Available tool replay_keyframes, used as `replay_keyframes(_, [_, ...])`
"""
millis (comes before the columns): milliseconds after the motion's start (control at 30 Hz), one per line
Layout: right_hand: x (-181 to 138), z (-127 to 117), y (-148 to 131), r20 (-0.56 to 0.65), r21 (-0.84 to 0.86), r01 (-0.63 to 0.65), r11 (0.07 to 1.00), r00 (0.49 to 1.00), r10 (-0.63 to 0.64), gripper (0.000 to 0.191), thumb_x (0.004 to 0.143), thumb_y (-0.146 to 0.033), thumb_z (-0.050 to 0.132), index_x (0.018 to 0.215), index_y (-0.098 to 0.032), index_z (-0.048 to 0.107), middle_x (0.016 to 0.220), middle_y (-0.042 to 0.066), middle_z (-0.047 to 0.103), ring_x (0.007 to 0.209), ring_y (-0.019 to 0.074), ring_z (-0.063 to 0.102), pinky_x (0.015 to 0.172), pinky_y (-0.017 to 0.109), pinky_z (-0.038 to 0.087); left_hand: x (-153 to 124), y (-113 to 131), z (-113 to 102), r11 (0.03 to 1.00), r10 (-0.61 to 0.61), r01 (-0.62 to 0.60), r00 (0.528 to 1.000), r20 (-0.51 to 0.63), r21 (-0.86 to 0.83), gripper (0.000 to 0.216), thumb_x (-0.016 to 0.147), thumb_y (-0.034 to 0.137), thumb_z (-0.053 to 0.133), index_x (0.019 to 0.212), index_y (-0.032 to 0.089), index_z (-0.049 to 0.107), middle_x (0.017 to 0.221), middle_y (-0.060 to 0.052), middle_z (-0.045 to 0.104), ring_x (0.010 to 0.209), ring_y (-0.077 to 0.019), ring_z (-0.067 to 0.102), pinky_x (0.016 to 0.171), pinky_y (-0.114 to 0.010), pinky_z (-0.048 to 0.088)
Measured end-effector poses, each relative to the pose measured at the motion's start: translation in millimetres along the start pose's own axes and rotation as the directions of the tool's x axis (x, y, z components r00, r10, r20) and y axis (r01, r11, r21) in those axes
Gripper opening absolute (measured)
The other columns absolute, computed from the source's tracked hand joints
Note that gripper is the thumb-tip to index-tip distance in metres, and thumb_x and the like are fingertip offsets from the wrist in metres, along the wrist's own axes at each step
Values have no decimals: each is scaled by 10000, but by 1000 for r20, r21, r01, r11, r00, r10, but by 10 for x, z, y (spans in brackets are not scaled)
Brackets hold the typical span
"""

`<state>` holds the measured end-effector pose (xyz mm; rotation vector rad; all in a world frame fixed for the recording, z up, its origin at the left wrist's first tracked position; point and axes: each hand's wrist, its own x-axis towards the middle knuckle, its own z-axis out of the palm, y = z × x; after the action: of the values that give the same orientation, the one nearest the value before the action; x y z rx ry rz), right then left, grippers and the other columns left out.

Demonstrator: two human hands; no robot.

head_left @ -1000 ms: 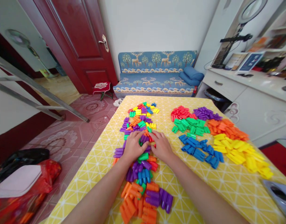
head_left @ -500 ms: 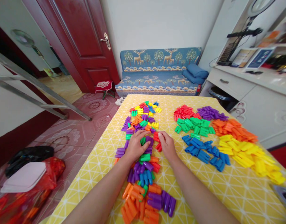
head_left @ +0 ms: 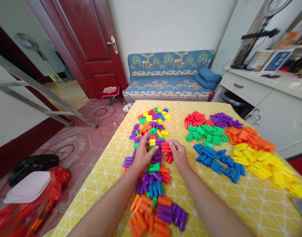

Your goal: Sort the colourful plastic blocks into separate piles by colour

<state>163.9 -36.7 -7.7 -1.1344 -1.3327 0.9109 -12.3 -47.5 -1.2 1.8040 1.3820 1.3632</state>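
Note:
Mixed plastic finger-shaped building pieces lie in a long heap down the left half of the table. My left hand (head_left: pixel 141 154) is over the middle of this heap, with its thumb and fingers apart. A yellow piece (head_left: pixel 152 142) and a purple one show beside its gap, and I see nothing gripped there. My right hand (head_left: pixel 178 154) is closed, thumb and fingertips pinching a red plastic piece (head_left: pixel 165 147) at the heap's right side. Just below that lies another red piece (head_left: pixel 168 157). Nearer me are blue pieces (head_left: pixel 155 188) and orange pieces (head_left: pixel 141 204).
On the right, pieces lie sorted by colour: red (head_left: pixel 195 118), purple (head_left: pixel 225 119), green (head_left: pixel 207 133), orange (head_left: pixel 249 137), blue (head_left: pixel 216 161) and yellow (head_left: pixel 269 164). Beyond the yellow tablecloth (head_left: pixel 101 197) stands a blue sofa (head_left: pixel 165 80). A metal ladder (head_left: pixel 49 95) leans at left.
My left hand has opened, its fingers lifting away from the thumb, so a yellow and a purple piece now show. The red piece in my right hand has turned more level.

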Motion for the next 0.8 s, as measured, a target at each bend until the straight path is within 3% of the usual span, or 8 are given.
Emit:
replay_keyframes(233, [-51,50,6,187,106,-74,992,981,53,311,817,-427,604,1011,-186,638,838,28,697,736,163,647,669,276,526,8,35,-13,1000,15,-15,1000,23,11,330,843,239,613,1172,210,618,1103,-61,697,1009,-212,651,938,-374,495])
replay_keyframes(467, [7,24,124,-45,19,-19,1000,999,19,283,845,-404,560,1002,-183,642,940,56,703,852,194,651,776,340,519,8,-26,-22,999,23,-21,998,-51,44,213,836,232,608,1036,197,674,1063,-58,716,1030,-225,650,938,-389,504])
replay_keyframes(567, [18,7,116,-29,-183,103,978,993,-110,250,858,-381,557,977,-197,677,958,60,697,898,208,633,842,378,495,9,-17,-29,995,79,-79,997,-12,53,220,862,189,556,1047,209,673,1079,-55,711,1062,-215,636,958,-384,493])
replay_keyframes(667, [-8,4,36,25,-381,288,879,953,-301,227,865,-363,575,989,-219,699,1033,71,677,1023,229,586,940,410,434,2,0,-15,995,99,-99,995,20,9,240,868,167,547,1076,206,660,1112,-62,698,1087,-205,625,982,-375,479])
replay_keyframes(800, [-64,26,-48,153,-422,411,808,911,-383,322,846,-388,625,1135,-246,644,1080,55,674,1017,227,584,920,397,427,-17,7,20,991,60,-53,997,51,-125,295,853,192,592,1146,203,623,1124,-75,690,1075,-205,636,926,-349,517])
